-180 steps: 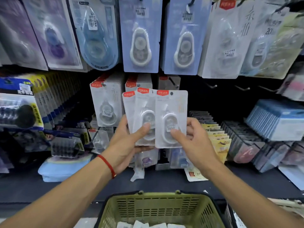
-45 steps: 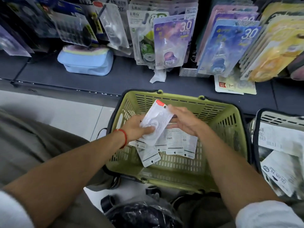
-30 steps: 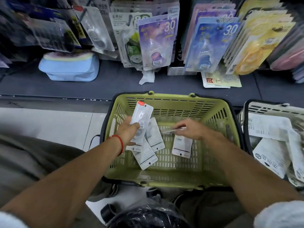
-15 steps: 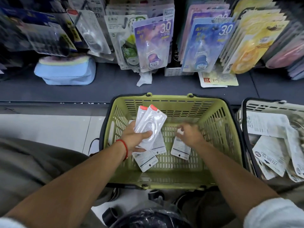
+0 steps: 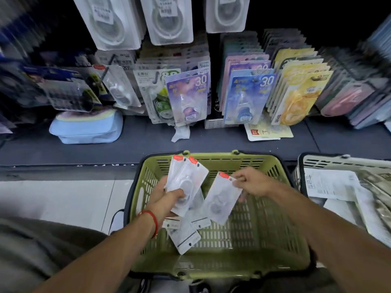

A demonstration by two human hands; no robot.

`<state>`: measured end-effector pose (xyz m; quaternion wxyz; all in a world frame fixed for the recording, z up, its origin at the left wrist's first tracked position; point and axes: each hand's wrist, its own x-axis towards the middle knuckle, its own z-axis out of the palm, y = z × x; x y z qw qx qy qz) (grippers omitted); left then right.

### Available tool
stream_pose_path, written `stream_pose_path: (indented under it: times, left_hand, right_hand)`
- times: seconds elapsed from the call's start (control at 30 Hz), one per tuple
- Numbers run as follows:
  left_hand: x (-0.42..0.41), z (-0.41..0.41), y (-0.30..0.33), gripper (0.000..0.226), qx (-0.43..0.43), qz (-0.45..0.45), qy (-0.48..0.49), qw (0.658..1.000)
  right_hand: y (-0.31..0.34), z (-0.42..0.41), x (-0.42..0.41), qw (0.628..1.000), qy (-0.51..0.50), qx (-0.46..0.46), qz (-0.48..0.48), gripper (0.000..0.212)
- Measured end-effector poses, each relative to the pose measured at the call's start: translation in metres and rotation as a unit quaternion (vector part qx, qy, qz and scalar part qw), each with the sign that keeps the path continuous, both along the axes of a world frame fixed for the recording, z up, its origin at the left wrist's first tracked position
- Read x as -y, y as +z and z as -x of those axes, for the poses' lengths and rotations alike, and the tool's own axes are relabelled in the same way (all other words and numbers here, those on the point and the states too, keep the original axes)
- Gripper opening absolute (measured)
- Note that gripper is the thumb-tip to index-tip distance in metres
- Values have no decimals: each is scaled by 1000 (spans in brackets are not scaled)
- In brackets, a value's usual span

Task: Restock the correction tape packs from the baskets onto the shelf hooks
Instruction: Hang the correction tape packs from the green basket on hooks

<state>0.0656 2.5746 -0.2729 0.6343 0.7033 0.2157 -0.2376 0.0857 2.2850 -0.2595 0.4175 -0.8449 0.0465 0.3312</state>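
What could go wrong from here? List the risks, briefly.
1. The left hand grips two packs fanned apart; adding a third may loosen the fan, and one could slip back into the green basket.
2. The right hand pinches its pack only by the top corner, so it hangs tilted and could twist free.
3. Loose packs remain on the basket floor and may be missed.

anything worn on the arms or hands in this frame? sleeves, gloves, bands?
Both hands are bare, no gloves or rings visible: left hand, right hand. A thin red cord bracelet circles the left wrist. Both forearms are uncovered; no sleeve shows in this frame.
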Motion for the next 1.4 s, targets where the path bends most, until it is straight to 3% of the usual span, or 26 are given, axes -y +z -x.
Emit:
stream_pose_path:
  times: [0.1,0.17,0.27,0.4,0.47,0.53,0.63,0.7,0.8,0.9,0.97,1.1,1.23,1.33,1.4]
  left_hand:
    - [11,2,17,40,56,16,23,998]
    - [23,0,36,31,56,93,27,994]
    - [46,-5,78,17,56,222,-5,973]
    - [64,-15,137,59,142,282,-45,948]
    - [65,-26,166,62,180,288,-46,939]
    - [64,-39,196,60,223,287,-49,930]
    - [62,-59,234,61,286,273,-61,916]
    - [59,-70,252,67,313,259,-67,911]
    - [49,-86,267,60,343,244,-77,904]
    - [36,-96,266,49,439,132,-35,888]
    - [27,-100,262,48,494,59,6,868]
    - [18,-103,262,47,549,30,10,835]
    - [14,-104,266,48,574,16,21,818]
    - [14,-103,269,65,548,32,58,834]
    - [17,-103,270,64,532,74,70,840]
  right_hand:
    - [68,-8,18,995,-41,56,-79,18]
    - [103,-5,21,980,-64,75,-173,19]
    - [141,-4,9,957,-114,159,-214,16]
    - [179,-20,-10,900,-239,317,-181,5]
    - [196,-23,-17,851,-309,378,-194,11]
    - [211,-20,-26,822,-323,436,-172,27]
    - [223,-17,-45,836,-283,417,-217,45]
    - [227,-20,-54,834,-261,417,-250,39]
    - [241,-31,-57,795,-275,449,-301,40]
    - [254,-47,-50,763,-312,497,-272,32]
    - [258,-59,-44,759,-306,522,-239,25]
    - [260,-75,-38,771,-280,521,-236,23]
    - [259,-79,-37,767,-276,522,-249,26]
    - [259,-83,-45,755,-291,530,-255,33]
    - [258,-87,-50,752,-305,537,-231,26]
